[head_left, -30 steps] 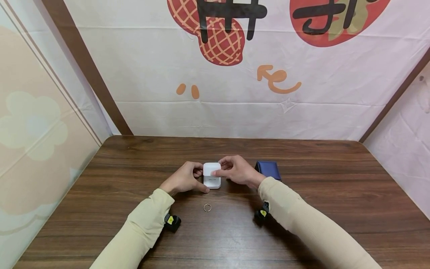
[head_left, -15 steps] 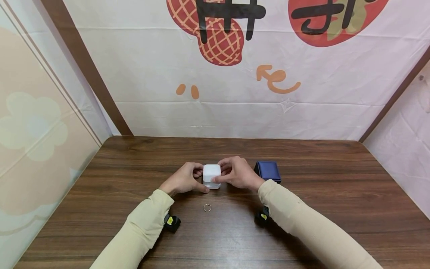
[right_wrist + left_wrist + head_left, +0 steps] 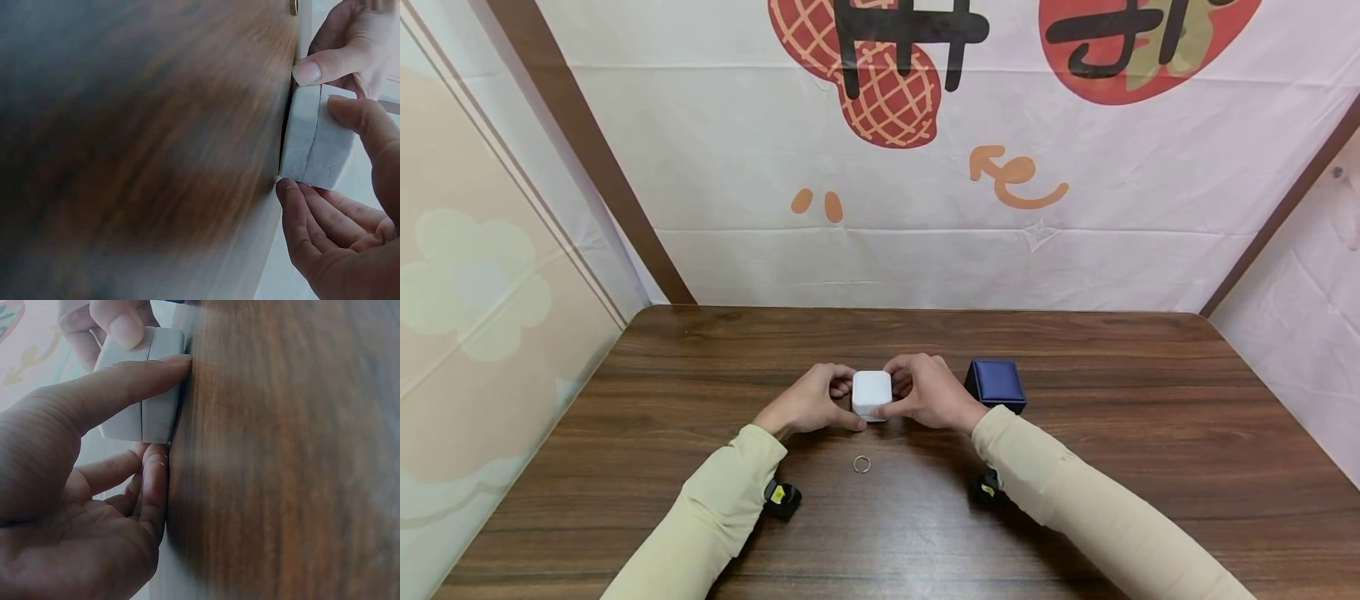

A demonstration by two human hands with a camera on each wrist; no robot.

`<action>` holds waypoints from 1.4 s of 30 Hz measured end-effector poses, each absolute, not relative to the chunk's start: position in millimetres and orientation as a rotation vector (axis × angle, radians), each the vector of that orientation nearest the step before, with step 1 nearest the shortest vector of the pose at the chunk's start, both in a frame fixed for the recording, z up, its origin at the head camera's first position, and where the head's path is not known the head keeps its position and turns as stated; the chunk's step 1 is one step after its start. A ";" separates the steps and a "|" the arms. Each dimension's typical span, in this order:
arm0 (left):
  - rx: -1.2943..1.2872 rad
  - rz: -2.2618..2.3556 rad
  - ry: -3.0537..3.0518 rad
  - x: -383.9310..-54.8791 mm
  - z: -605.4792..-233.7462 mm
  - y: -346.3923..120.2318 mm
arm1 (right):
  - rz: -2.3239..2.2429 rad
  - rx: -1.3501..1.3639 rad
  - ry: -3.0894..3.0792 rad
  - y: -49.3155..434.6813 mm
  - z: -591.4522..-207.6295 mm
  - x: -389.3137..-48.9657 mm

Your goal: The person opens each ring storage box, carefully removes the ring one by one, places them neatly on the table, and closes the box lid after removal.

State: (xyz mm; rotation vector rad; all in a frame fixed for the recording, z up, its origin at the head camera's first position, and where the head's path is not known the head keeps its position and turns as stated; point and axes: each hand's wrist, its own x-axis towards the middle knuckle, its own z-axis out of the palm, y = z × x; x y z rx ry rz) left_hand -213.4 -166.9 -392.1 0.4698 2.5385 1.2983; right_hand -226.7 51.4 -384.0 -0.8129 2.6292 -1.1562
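A small white ring box [image 3: 872,388] sits on the table with its lid down. In both wrist views a thin seam runs between lid and base of the box [image 3: 328,144]. My left hand [image 3: 808,403] holds the box from the left, its thumb along the front near the base and the other fingers at the side. From the other side my right hand [image 3: 934,395] grips it, thumb on the front of the lid and fingers behind. A thin ring [image 3: 862,464] lies on the tabletop nearer to me than the box.
A dark blue box [image 3: 998,383] stands on the brown wooden table [image 3: 1112,450] just beyond my right wrist. Behind the table hangs a printed cloth backdrop [image 3: 737,150]. Black wrist cameras [image 3: 783,500] sit under both forearms.
The raised lid of the white ring box has come down onto the base, guided by my right hand. My left hand keeps its place at the box; the ring lies still.
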 end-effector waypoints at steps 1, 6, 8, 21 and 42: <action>0.469 1.299 2.538 -213.5 -392.1 -167.1 | -1.152 -0.814 2.634 51.4 -384.3 -226.5; 0.495 1.301 2.543 -214.8 -393.6 -167.2 | -1.131 -0.829 2.659 51.5 -385.1 -226.2; 0.489 1.306 2.541 -214.9 -394.3 -167.4 | -1.121 -0.844 2.661 52.2 -385.4 -226.0; 0.434 1.338 2.544 -215.3 -396.5 -169.8 | -1.190 -0.841 2.629 80.5 -371.6 -213.2; 0.589 1.086 2.843 -194.2 -347.8 -137.5 | -1.341 -0.831 2.858 167.5 -343.6 -204.2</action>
